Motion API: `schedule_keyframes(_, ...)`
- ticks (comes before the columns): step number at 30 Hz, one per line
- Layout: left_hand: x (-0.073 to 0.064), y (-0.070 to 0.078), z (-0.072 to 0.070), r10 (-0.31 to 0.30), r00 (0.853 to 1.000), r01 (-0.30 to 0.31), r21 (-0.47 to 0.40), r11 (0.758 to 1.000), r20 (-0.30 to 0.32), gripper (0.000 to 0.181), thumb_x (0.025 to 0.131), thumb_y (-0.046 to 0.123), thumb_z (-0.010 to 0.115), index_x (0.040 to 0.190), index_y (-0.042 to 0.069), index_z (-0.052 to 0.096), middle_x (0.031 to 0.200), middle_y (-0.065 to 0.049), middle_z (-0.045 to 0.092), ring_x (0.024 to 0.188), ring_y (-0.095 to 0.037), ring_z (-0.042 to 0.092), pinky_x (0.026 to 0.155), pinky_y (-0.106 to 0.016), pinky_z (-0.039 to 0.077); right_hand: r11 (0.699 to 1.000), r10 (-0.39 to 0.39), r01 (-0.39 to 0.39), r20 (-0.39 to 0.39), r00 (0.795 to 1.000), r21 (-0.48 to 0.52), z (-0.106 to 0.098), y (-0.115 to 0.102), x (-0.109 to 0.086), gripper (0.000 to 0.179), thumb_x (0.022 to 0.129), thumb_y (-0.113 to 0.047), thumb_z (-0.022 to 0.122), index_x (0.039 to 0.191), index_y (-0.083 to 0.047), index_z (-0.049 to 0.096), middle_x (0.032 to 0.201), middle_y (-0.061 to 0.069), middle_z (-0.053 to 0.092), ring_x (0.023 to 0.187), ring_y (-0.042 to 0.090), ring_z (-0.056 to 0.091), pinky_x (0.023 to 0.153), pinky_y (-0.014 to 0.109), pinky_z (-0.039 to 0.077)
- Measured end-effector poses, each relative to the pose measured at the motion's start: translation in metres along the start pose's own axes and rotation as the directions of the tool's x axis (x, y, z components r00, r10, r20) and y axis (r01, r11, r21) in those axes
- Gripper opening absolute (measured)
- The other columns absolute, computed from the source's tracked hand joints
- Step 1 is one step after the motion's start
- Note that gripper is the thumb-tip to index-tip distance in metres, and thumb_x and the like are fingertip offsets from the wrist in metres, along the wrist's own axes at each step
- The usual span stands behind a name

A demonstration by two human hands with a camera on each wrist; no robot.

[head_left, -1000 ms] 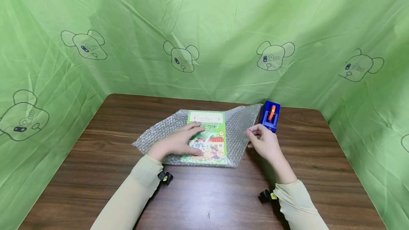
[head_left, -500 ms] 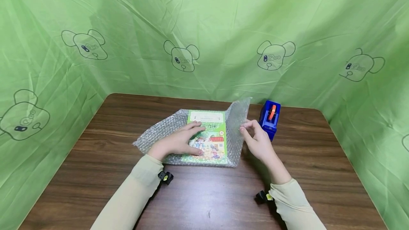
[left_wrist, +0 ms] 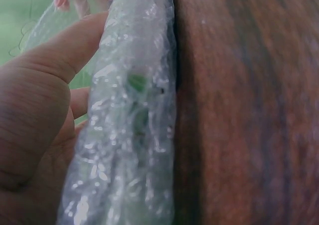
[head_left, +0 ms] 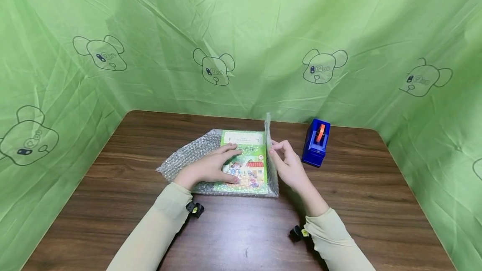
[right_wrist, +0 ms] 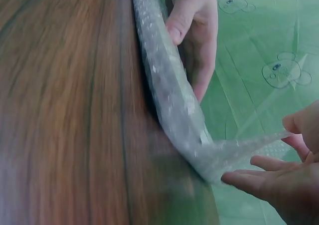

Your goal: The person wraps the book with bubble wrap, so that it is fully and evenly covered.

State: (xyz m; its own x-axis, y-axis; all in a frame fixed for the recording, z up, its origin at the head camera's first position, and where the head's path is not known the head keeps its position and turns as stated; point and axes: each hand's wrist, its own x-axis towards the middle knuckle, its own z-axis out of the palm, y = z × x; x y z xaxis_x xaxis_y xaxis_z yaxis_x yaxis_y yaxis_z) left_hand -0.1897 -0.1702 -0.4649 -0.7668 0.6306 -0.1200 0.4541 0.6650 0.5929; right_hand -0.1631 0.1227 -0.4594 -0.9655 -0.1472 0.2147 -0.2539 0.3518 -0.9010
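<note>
A green picture-covered book point(head_left: 246, 170) lies on a sheet of bubble wrap point(head_left: 188, 152), whose left part spreads out beside it. My left hand point(head_left: 214, 164) rests on the cover with fingers spread, thumb near the lower edge. At the book's right side, my right hand point(head_left: 290, 164) pinches the edge of the right flap, which stands upright. In the right wrist view the flap point(right_wrist: 244, 150) rises between thumb and fingers. Seen from the left wrist, the wrapped near edge point(left_wrist: 134, 110) sits on the table, with the left thumb on top.
A blue tape dispenser point(head_left: 315, 147) with an orange roll stands to the right of the book. The brown wooden table point(head_left: 241, 229) extends to a green cloth backdrop point(head_left: 263, 20) printed with bear faces. Small black cameras sit on both wrists.
My right hand has moved left, bringing the bubble wrap's right flap from slanting outward to upright beside the book. More of the tape dispenser shows. My left hand has stayed put.
</note>
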Motion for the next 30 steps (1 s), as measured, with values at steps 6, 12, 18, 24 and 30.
schedule_keyframes(6, 0.0, 0.0, 0.001, -0.004, 1.0, 0.004, -0.003, 1.0, 0.001, 0.101, 0.091, 0.055, 0.086, 0.172, 0.02, 0.038, 0.182, -0.01, 0.02, 0.165, -0.039, 0.023, 0.129, -0.066, 0.025, 0.999, -0.006, 0.008, 0.038, 0.999, -0.048, 0.015, -0.009, 0.004, 0.013, 0.113, -0.015, 0.063, 0.119, -0.005, 0.058, 0.156, 0.018, 0.061, 0.145, 0.036, 0.059, 0.118, 0.056, 0.049)
schedule_keyframes(12, 0.001, 0.0, 0.0, -0.002, 1.0, 0.002, -0.004, 1.0, 0.001, 0.102, 0.091, 0.056, 0.086, 0.172, 0.019, 0.038, 0.182, -0.011, 0.021, 0.165, -0.04, 0.024, 0.129, -0.066, 0.025, 0.992, 0.002, 0.0, 0.015, 1.0, -0.126, 0.029, -0.017, 0.009, 0.013, 0.112, -0.017, 0.064, 0.117, -0.005, 0.059, 0.154, 0.019, 0.062, 0.142, 0.037, 0.06, 0.112, 0.053, 0.054)
schedule_keyframes(18, 0.001, 0.0, -0.001, -0.004, 1.0, 0.004, -0.006, 1.0, 0.007, 0.101, 0.091, 0.055, 0.087, 0.172, 0.019, 0.038, 0.182, -0.01, 0.02, 0.165, -0.039, 0.024, 0.129, -0.066, 0.025, 0.985, 0.03, -0.029, 0.002, 1.0, -0.167, 0.04, -0.021, 0.012, 0.013, 0.112, -0.018, 0.064, 0.115, -0.006, 0.059, 0.157, 0.02, 0.06, 0.064, 0.022, 0.063, 0.058, 0.032, 0.048)
schedule_keyframes(24, 0.001, 0.0, -0.001, -0.001, 1.0, 0.001, -0.011, 1.0, 0.009, 0.1, 0.092, 0.054, 0.086, 0.172, 0.019, 0.038, 0.182, -0.01, 0.02, 0.166, -0.038, 0.022, 0.13, -0.066, 0.025, 0.98, 0.042, -0.039, 0.01, 0.999, -0.197, 0.051, -0.023, 0.015, 0.013, 0.111, -0.017, 0.063, 0.112, -0.004, 0.061, 0.157, 0.024, 0.058, 0.05, 0.01, 0.039, 0.059, 0.03, 0.047)
schedule_keyframes(30, 0.0, -0.001, -0.001, 0.006, 1.0, -0.006, -0.007, 1.0, 0.002, 0.1, 0.092, 0.053, 0.086, 0.172, 0.019, 0.037, 0.182, -0.009, 0.021, 0.166, -0.037, 0.021, 0.129, -0.066, 0.025, 0.971, 0.022, -0.012, 0.04, 0.999, -0.238, 0.058, -0.025, 0.015, 0.012, 0.111, -0.014, 0.062, 0.109, -0.002, 0.061, 0.157, 0.029, 0.056, 0.049, 0.009, 0.046, 0.063, 0.035, 0.051)
